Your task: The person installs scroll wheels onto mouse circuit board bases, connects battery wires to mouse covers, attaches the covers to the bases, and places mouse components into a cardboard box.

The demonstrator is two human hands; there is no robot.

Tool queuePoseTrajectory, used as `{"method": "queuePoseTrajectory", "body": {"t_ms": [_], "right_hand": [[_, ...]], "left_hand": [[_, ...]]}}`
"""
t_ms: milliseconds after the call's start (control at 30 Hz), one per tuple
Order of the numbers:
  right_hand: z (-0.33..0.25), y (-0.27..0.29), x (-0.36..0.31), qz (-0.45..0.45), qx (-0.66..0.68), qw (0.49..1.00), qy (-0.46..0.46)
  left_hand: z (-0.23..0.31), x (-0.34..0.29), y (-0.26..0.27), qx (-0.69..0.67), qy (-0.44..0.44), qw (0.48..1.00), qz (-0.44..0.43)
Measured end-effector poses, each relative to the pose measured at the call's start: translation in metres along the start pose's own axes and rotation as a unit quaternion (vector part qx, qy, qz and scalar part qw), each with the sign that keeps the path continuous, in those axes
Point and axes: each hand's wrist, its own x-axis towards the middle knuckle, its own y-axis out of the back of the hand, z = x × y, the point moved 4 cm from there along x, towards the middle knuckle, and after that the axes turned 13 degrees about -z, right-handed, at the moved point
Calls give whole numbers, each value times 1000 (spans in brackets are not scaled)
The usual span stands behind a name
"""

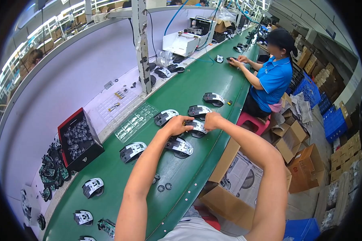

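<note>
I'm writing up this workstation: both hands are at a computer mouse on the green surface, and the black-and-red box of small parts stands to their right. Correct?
Not quite: in the head view, the black-and-red box stands left, not right, of the left hand and right hand. They are at a computer mouse on the green surface, as stated.

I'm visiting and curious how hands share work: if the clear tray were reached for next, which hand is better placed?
Probably the left hand: it is nearer the clear tray. The right hand is farther off, beyond the mouse shell.
</note>
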Motion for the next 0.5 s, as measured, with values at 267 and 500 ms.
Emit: {"method": "queuePoseTrajectory", "body": {"t_ms": [267, 500], "right_hand": [[-7, 14, -9, -49, 81, 995, -29], [-2, 12, -1, -87, 101, 991, -21]], "left_hand": [[7, 0, 5, 0, 42, 999, -18], [10, 3, 5, -20, 45, 999, -16]]}}
